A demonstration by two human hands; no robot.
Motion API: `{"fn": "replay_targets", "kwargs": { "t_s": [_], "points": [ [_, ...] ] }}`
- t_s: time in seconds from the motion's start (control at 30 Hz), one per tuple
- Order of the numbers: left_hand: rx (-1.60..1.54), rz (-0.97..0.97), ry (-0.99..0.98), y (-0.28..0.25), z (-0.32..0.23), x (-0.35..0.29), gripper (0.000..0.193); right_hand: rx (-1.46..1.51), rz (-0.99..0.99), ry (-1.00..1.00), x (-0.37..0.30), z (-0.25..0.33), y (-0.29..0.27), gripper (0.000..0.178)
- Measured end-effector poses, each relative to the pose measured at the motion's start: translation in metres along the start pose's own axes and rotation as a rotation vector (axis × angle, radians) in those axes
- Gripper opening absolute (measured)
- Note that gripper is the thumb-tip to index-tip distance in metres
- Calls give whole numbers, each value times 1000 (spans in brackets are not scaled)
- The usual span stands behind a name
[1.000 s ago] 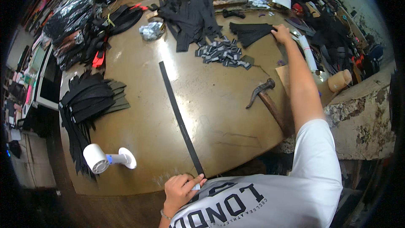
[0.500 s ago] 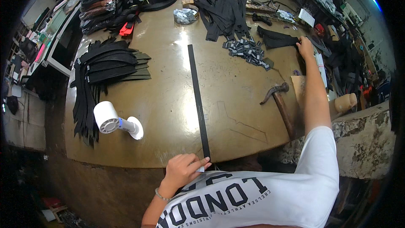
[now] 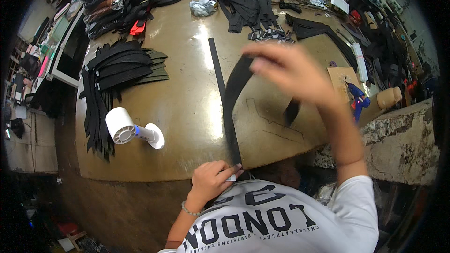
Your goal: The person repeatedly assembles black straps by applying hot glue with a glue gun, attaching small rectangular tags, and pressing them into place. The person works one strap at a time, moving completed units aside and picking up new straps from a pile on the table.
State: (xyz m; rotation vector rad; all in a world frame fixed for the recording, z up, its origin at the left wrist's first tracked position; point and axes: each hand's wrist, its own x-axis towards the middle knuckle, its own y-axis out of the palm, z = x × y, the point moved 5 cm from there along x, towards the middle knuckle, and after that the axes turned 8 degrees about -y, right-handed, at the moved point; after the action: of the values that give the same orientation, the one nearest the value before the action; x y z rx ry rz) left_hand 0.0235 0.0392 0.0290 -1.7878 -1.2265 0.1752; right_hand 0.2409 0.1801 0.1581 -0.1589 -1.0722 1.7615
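Note:
My left hand (image 3: 211, 180) is at the near table edge, closed over the near end of a narrow black strip (image 3: 215, 63). A small white piece (image 3: 231, 178) shows at its fingers. My right hand (image 3: 290, 68), smeared by motion, pinches a wider black strap (image 3: 238, 82) above the table. That strap curves down over the narrow strip, its lower end reaching my left fingers. A dark strap end (image 3: 291, 111) hangs below my right hand. The narrow strip lies flat, running away across the table.
Bundled black straps (image 3: 124, 68) and a white handheld fan (image 3: 133, 129) are on the left. At the back lie more black straps (image 3: 246, 0) and small dark buckle-like pieces (image 3: 269, 35). A blue glue gun (image 3: 358, 100) rests at right, near a tape roll (image 3: 389, 97).
My right hand has come from the strap pile at right to the middle, bringing a wider black strap over the narrow strip. My left hand stays at the near edge.

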Motion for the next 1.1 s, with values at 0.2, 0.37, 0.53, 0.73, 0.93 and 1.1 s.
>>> {"fn": "replay_targets", "kwargs": {
  "t_s": [0.2,0.37,0.53,0.73,0.93,1.1],
  "points": [
    [-31,40,-19,-1,0,0,21,161,-163,363,-55,-9,123,25],
    [-37,52,-32,-3,-1,2,22,-18,-246,186,-65,-11,131,24],
    [-30,40,-13,-1,1,1,21,-54,-240,168,-66,-12,135,24],
    [-44,74,-87,-7,-8,11,17,-74,-260,178,-66,-11,134,21],
    [-100,190,-377,-22,15,48,15,-155,-253,98,-66,-8,137,18],
    [61,-18,-368,-15,31,73,34,-323,-205,80,-69,-6,138,20]
  ]
}}
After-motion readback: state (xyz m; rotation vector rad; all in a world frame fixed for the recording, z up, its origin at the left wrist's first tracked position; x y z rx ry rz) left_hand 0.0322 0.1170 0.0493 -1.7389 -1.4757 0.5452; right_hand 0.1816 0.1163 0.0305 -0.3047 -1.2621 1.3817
